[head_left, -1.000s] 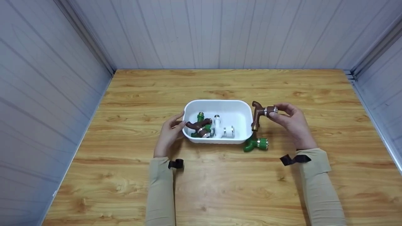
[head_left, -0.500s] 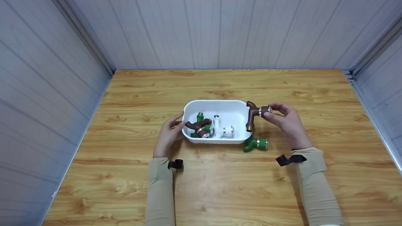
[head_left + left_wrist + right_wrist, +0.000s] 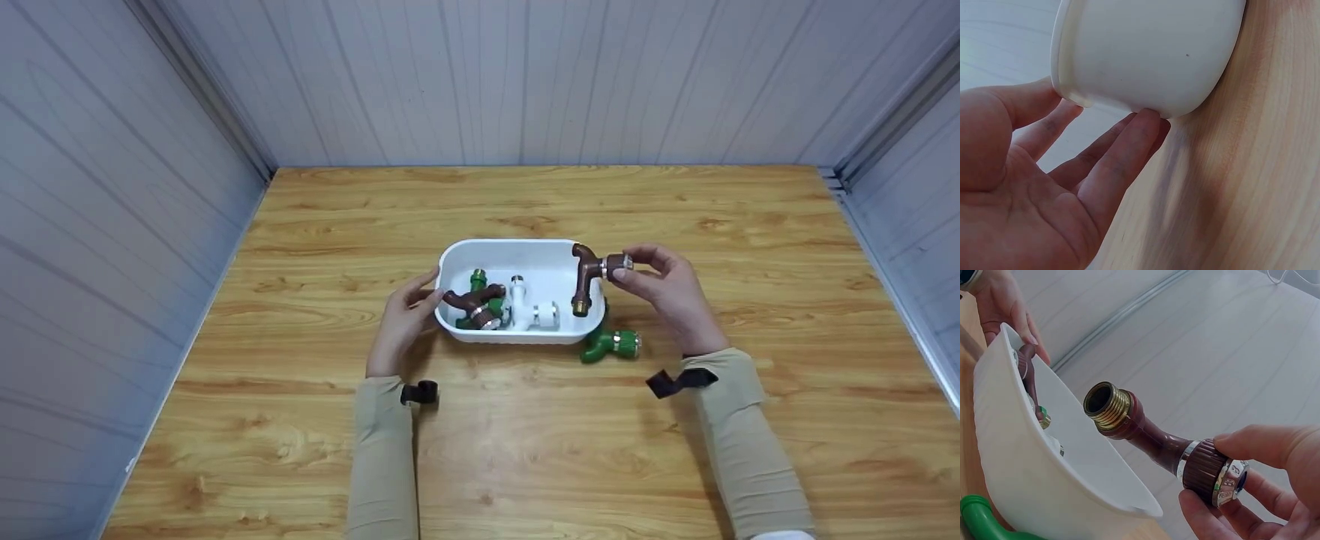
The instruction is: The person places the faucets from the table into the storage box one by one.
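My right hand [image 3: 671, 292] pinches a brown tap [image 3: 1165, 447] by its ribbed knob, thumb on one side and fingers on the other. The tap's threaded brass end and curved spout are over the right end of a white plastic tub [image 3: 551, 259]. My left hand [image 3: 405, 322] holds the tub's left end, thumb at the rim [image 3: 1061, 62] and fingertips [image 3: 1148, 121] against the outer wall. Inside the tub lie another brown tap [image 3: 469, 301], a white tap [image 3: 523, 311] and green tap parts [image 3: 478, 280], partly covered by the brown one.
A green tap [image 3: 611, 345] lies on the wooden table [image 3: 525, 450] against the tub's right front corner, partly hidden by it. Pale panel walls [image 3: 487, 82] enclose the back and both sides. Dark straps with small mounts [image 3: 421, 391] sit on both wrists.
My right hand has moved left with the brown tap, from beside the tub to over its right end. The left hand and the tub have stayed in place.
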Tool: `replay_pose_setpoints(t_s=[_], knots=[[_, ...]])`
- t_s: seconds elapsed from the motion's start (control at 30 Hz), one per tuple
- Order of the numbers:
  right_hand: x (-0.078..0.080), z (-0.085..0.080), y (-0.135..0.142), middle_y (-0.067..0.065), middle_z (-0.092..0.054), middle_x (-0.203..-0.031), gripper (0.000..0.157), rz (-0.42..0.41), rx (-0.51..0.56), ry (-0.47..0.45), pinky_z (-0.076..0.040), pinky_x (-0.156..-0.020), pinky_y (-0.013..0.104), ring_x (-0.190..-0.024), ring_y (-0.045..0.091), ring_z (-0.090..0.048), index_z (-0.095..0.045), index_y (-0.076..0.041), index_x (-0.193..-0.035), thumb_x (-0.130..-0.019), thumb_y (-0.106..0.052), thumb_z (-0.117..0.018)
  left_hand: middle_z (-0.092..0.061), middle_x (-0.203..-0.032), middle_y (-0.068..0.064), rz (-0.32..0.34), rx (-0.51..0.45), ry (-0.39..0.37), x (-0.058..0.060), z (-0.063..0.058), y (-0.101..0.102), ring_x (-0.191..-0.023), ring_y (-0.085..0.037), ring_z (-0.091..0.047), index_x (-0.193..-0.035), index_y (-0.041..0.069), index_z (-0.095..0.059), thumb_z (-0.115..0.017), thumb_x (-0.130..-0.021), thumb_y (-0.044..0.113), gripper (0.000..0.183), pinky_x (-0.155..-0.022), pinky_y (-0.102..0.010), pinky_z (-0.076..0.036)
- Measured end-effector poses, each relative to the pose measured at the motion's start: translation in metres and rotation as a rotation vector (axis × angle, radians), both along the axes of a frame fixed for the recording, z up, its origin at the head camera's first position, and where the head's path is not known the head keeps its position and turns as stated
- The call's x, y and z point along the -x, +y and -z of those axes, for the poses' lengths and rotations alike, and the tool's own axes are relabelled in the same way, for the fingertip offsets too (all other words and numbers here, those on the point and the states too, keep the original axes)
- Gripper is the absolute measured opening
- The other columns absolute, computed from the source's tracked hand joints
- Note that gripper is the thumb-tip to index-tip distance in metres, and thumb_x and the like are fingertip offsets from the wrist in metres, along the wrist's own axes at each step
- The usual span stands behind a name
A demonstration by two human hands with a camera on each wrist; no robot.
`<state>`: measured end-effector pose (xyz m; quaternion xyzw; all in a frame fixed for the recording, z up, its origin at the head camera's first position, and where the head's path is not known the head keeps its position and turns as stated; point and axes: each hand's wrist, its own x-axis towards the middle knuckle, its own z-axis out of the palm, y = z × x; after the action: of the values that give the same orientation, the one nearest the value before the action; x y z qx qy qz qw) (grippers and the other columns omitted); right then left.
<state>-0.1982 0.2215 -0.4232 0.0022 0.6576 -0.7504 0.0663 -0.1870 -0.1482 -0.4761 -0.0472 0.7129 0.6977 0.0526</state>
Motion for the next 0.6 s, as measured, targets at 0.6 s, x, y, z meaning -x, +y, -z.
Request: replay_pose_setpoints(t_s=[0.6], knots=[[0.003,0.002,-0.023,0.015,-0.045,-0.114,0.049,-0.004,-0.094,-0.025,-0.047,-0.083,0.030,-0.096,0.026,-0.053,-0.053,-0.001,-0.111,-0.069,-0.014,-0.075,-0.053,-0.109,-0.020,0.020,0.008,-0.007,-0.001,-0.001,-0.001,-0.100,-0.035,-0.054,-0.128,0.014,-0.049,-0.058,-0.086,0.015,0.043,-0.075,-0.041,-0.050]])
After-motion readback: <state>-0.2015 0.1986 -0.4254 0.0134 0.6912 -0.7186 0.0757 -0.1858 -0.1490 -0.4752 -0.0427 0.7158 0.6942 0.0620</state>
